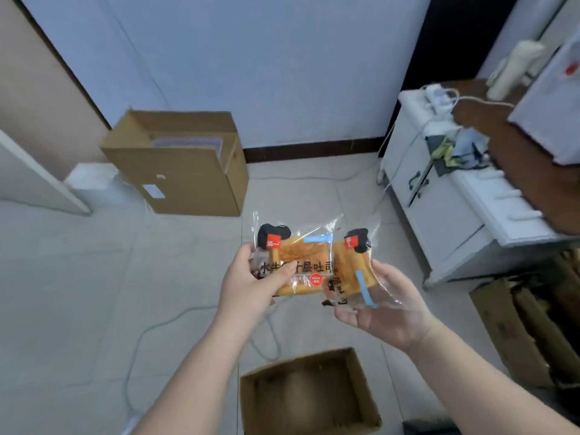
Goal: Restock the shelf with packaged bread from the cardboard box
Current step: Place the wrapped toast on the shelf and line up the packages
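two bare forearms, no sleeves in view; left hand [248,288], right hand [387,312], ringless

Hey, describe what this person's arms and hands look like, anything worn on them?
Both forearms are bare as far as the picture shows, with no sleeves in view. The left hand and right hand wear no gloves, and no rings, watch or bracelet show on fingers or wrists. No markings are visible.

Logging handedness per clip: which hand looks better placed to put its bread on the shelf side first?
Probably the right hand: its bread packet is nearer the white cabinet on the right. The left hand grips the other packet farther away.
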The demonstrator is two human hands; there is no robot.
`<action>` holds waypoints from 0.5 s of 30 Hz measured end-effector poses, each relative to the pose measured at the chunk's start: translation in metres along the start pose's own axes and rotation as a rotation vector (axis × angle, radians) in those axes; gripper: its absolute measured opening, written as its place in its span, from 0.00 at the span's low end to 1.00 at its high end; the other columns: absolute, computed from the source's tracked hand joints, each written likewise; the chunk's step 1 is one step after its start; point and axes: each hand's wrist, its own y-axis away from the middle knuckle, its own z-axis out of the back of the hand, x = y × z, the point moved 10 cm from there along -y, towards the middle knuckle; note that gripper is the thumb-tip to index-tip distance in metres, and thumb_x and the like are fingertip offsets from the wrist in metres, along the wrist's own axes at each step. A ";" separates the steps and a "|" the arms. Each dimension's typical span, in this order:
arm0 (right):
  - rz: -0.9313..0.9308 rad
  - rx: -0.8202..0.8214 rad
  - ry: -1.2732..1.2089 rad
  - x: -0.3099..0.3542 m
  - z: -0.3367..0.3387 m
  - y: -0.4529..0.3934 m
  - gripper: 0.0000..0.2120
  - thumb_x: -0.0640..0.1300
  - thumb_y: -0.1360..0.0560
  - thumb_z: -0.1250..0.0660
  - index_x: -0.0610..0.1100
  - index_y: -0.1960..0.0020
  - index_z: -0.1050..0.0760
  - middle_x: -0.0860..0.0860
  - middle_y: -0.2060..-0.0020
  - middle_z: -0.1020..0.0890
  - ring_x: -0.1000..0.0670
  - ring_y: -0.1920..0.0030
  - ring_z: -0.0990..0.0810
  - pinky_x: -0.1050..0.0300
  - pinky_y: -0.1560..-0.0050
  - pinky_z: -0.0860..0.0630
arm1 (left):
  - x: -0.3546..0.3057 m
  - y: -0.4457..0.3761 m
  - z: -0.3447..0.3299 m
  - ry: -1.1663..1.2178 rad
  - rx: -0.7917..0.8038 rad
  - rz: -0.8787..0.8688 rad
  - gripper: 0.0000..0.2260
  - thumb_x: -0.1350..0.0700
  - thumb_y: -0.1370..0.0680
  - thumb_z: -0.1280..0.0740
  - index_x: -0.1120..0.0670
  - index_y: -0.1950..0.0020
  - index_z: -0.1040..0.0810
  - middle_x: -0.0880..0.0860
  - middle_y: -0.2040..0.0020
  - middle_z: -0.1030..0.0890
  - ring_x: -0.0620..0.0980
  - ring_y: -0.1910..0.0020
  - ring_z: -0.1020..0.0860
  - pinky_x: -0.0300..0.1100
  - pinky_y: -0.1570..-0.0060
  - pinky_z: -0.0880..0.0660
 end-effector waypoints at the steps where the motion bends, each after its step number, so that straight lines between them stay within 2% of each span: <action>1: 0.051 0.014 0.001 0.026 -0.021 0.020 0.31 0.51 0.44 0.21 0.41 0.45 0.22 0.39 0.49 0.19 0.40 0.54 0.18 0.48 0.56 0.21 | -0.039 0.007 -0.004 -0.007 0.006 -0.058 0.11 0.58 0.29 0.28 0.51 0.51 0.26 0.49 0.54 0.18 0.46 0.62 0.22 0.33 0.73 0.29; 6: 0.299 0.006 0.018 0.126 -0.093 0.128 0.36 0.54 0.49 0.17 0.41 0.44 0.20 0.37 0.43 0.21 0.36 0.48 0.19 0.44 0.53 0.20 | -0.195 0.050 -0.034 -0.008 0.094 -0.289 0.11 0.56 0.30 0.27 0.47 0.53 0.26 0.50 0.51 0.18 0.49 0.57 0.21 0.41 0.67 0.28; 9: 0.494 0.045 0.040 0.167 -0.130 0.199 0.46 0.59 0.52 0.18 0.43 0.38 0.23 0.39 0.38 0.23 0.37 0.40 0.22 0.44 0.51 0.20 | -0.256 0.080 -0.055 0.062 0.196 -0.358 0.11 0.56 0.29 0.27 0.50 0.51 0.26 0.51 0.50 0.18 0.48 0.60 0.20 0.41 0.69 0.27; 11: 0.620 0.091 0.075 0.183 -0.149 0.245 0.49 0.62 0.52 0.19 0.44 0.36 0.24 0.40 0.36 0.24 0.38 0.36 0.25 0.42 0.47 0.21 | -0.284 0.101 -0.070 0.122 0.276 -0.386 0.12 0.56 0.28 0.28 0.51 0.49 0.26 0.51 0.50 0.19 0.48 0.60 0.20 0.41 0.70 0.26; 13: 0.724 0.123 0.160 0.189 -0.168 0.283 0.49 0.61 0.49 0.19 0.44 0.32 0.28 0.42 0.36 0.24 0.41 0.36 0.25 0.43 0.45 0.23 | -0.306 0.121 -0.082 0.168 0.353 -0.400 0.14 0.55 0.28 0.28 0.52 0.44 0.26 0.50 0.50 0.19 0.47 0.59 0.21 0.39 0.71 0.26; 15: 0.817 -0.032 0.281 0.190 -0.172 0.311 0.46 0.52 0.46 0.18 0.46 0.32 0.31 0.44 0.39 0.22 0.45 0.41 0.22 0.48 0.50 0.21 | -0.325 0.142 -0.093 0.206 0.421 -0.427 0.15 0.55 0.28 0.28 0.52 0.43 0.27 0.50 0.51 0.19 0.46 0.60 0.21 0.37 0.73 0.27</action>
